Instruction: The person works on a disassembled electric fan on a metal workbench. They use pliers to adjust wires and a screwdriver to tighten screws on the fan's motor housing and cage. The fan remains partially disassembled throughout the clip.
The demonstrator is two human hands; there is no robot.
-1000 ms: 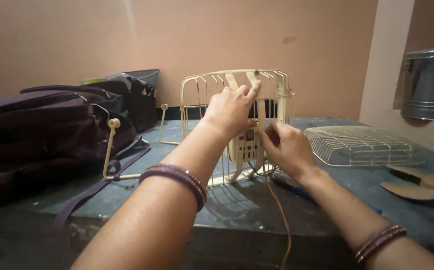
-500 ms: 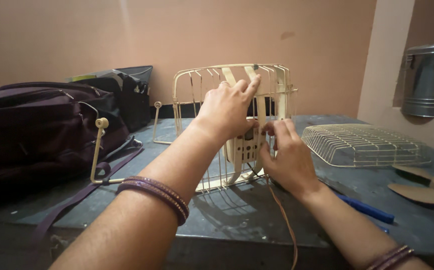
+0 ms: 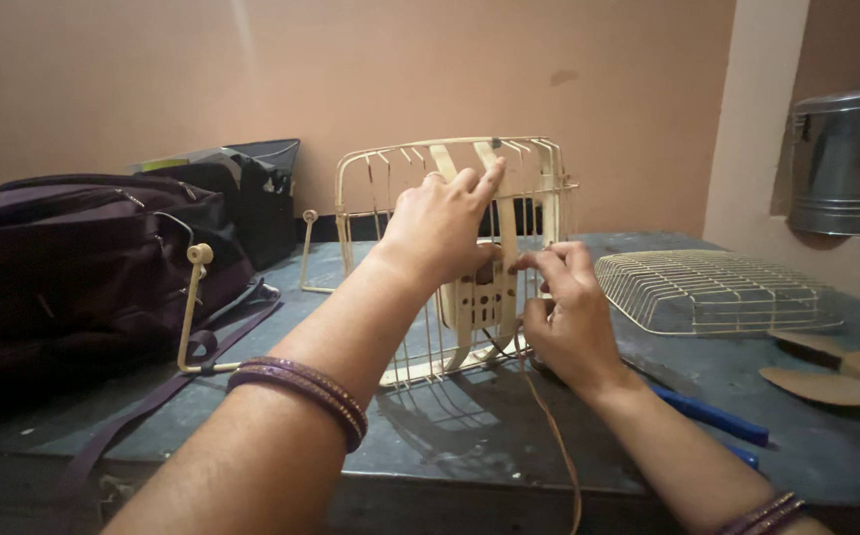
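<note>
On the dark table point(image 3: 450, 436): cream wire cage point(image 3: 450, 258) upright, both hands on it.
L hand point(image 3: 440, 228) closed over cage back/top; R hand point(image 3: 564, 317) pinching a front wire, brown cord point(image 3: 554, 436) below. Loose grille point(image 3: 712, 289) right, purple bag point(image 3: 63, 267) left.

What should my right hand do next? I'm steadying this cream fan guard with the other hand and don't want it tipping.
Probably ease the right hand in to pinch the thin cord where it enters the cream fan guard. The left hand already grips the upright guard's bars, and the right fingertips sit beside its centre housing.
</note>
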